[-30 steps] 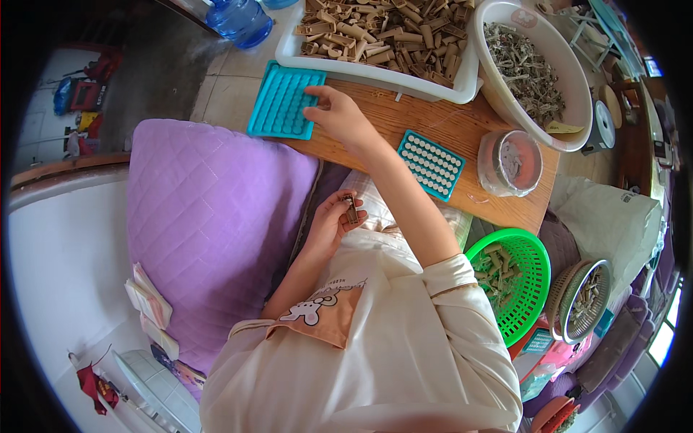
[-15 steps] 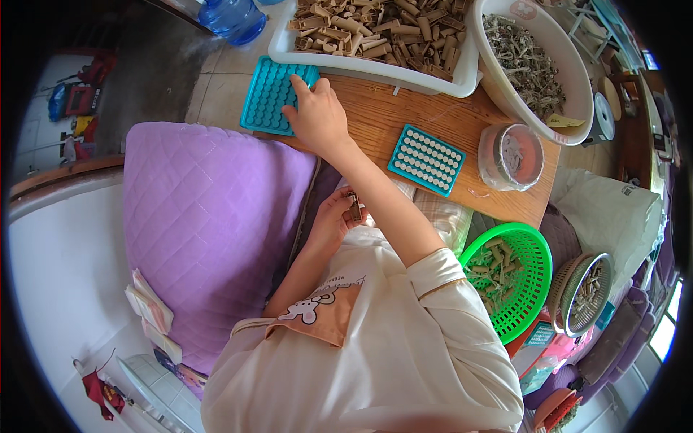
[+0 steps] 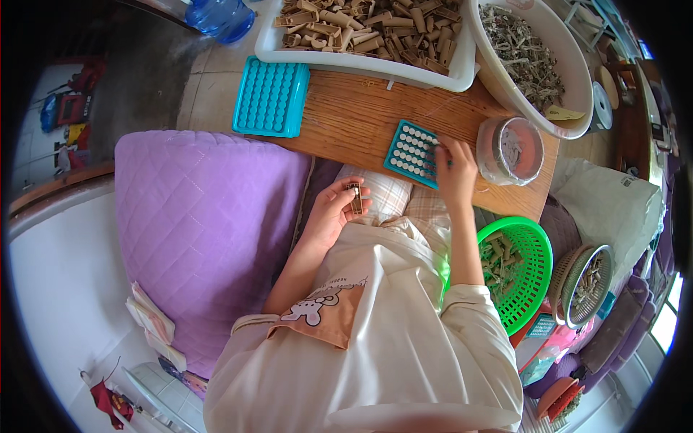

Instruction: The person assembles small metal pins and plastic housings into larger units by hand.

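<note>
In my left hand (image 3: 332, 209), held above my lap, is a small brown plastic casing (image 3: 355, 198) with its hollow side up and a pale part inside, under my thumb. My right hand (image 3: 458, 177) is over the right side of a small teal tray (image 3: 395, 167). Its fingers are bent down and drawn together at the rows of white round pieces (image 3: 411, 148). What lies between those fingertips, if anything, is hidden. Farther left on the wooden table (image 3: 346, 108) stands a larger teal tray (image 3: 271, 97) with rows of round teal pieces or cups.
A white bin (image 3: 361, 61) of brown casings stands at the back. To its right are a big tub (image 3: 577, 94) of metal parts and a plastic-lined round container (image 3: 491, 155). A green basket (image 3: 538, 267) sits by my right arm, a purple quilted cushion (image 3: 202, 245) to my left.
My right hand has moved from the larger teal tray at the left to the small tray of white pieces. My left hand still holds the casing, now turned with its inside more visible.
</note>
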The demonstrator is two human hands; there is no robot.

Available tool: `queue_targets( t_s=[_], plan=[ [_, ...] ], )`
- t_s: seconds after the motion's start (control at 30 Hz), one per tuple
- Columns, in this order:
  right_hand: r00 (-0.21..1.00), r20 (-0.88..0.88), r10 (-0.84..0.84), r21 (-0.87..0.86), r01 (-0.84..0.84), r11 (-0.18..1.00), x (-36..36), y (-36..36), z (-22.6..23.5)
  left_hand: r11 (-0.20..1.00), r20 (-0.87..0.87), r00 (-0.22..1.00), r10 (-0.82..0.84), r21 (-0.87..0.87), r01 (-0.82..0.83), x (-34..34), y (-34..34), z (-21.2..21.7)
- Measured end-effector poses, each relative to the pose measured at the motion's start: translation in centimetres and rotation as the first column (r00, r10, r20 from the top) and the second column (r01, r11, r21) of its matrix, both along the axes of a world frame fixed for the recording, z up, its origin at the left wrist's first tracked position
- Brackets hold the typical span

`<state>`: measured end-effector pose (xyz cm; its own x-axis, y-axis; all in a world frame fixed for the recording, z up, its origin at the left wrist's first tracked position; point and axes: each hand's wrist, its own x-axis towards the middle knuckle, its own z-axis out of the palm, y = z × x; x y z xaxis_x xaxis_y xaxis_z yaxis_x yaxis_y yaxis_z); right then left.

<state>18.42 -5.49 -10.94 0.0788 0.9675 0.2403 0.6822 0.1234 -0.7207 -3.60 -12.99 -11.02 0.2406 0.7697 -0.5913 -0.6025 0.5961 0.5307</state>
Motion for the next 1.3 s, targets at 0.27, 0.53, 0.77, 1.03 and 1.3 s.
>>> queue_targets(
  t_s=[0.27,0.53,0.77,1.03,1.3],
  plan=[
    [0.991,0.129,0.022,0.044,-0.028,0.999,5.2,-0.4,-2.3,0.972,-0.043,0.979,-0.201,0.113,0.205,3.1,2.8,2.0],
    [0.984,0.166,0.064,-0.015,-0.063,0.998,5.3,-0.3,-1.9,0.938,0.008,0.947,-0.321,0.144,0.316,5.6,2.8,2.2],
    [0.988,0.149,0.045,0.005,-0.046,0.999,5.3,-1.0,-2.3,0.932,0.004,0.934,-0.358,0.069,0.357,5.9,1.6,2.0],
    [0.966,0.188,0.175,-0.037,-0.171,0.985,5.8,-1.9,-2.0,0.946,-0.018,0.948,-0.319,0.059,0.319,5.3,2.0,2.0],
    [0.946,0.146,0.288,-0.166,-0.264,0.95,6.4,-0.7,-0.2,0.966,0.011,0.972,-0.235,0.111,0.232,4.5,2.4,1.5]
  ],
)
